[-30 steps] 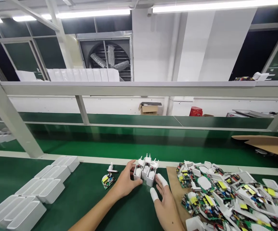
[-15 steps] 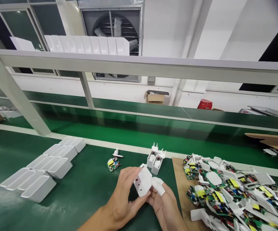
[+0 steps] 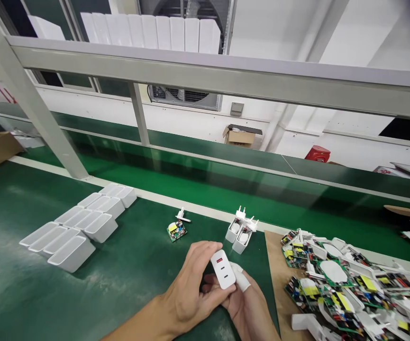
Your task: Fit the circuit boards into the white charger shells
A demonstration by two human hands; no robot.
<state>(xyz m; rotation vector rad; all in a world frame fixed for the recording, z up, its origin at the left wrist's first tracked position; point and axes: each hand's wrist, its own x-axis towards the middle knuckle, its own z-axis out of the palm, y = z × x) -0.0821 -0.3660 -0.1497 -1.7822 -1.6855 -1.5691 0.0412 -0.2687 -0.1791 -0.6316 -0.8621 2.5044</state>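
Charger body of white plastic with one red port and two pale ports (image 3: 222, 269) is closed up and gripped between both hands. The left hand (image 3: 186, 293) wraps its side and the right hand (image 3: 249, 308), one fingertip in a white cot, backs it, just above the green bench (image 3: 126, 270). Two more closed white chargers (image 3: 239, 232) stand pins-up beyond. One bare circuit board (image 3: 177, 230), a heap of boards and covers (image 3: 347, 284) and rows of empty white shells (image 3: 80, 227) lie unassembled. No brand or writing is legible.

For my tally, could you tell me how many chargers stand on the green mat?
2: one charger, a second charger touching it, beside the cardboard. A third charger is in the left hand. None looks hidden.
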